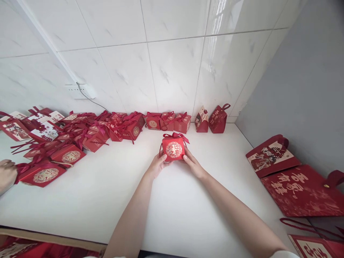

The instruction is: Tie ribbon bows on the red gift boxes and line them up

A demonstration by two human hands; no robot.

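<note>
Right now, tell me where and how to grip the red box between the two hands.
By its lower sides, I'd judge, left hand and right hand coming from opposite sides: the red box looks straight-edged there, while the ribbon bow on top looks soft and might pull loose.

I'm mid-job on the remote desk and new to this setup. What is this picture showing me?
No machine here: these are a person's bare hands, seen by a camera worn on their head, looking forward and down. The left hand and right hand hold a red gift box with a ribbon bow. On the white table, more ribboned boxes crowd the left side and line part of the tiled wall. Another person's hand shows at the left edge.
</note>
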